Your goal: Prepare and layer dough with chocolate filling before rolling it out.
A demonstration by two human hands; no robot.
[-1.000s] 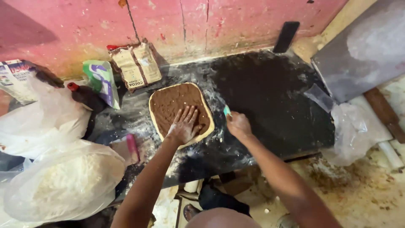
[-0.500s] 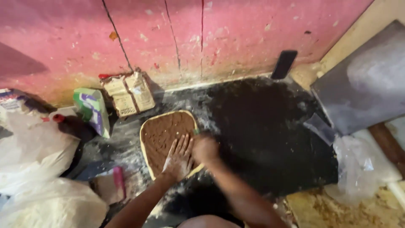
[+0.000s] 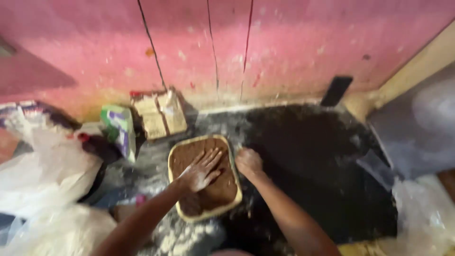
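A rectangular slab of pale dough (image 3: 235, 189) lies on the dark work surface (image 3: 313, 161), its top covered with a brown spread (image 3: 189, 154). My left hand (image 3: 201, 171) rests flat on the brown spread with its fingers apart. My right hand (image 3: 248, 162) sits at the slab's right edge, fingers curled around a small greenish tool (image 3: 238, 148) that barely shows. The picture is blurred.
A cracked pink wall (image 3: 237, 47) stands behind the surface. Brown paper packets (image 3: 161, 116) and a green-and-white packet (image 3: 118, 130) lie at the back left. White plastic bags (image 3: 42, 180) fill the left side. A black flat object (image 3: 336, 90) leans on the wall. Loose flour (image 3: 185, 234) lies near me.
My right hand moved in from the open surface to the dough's right edge. My left hand stayed flat on the spread. The view shifted closer and toward the wall.
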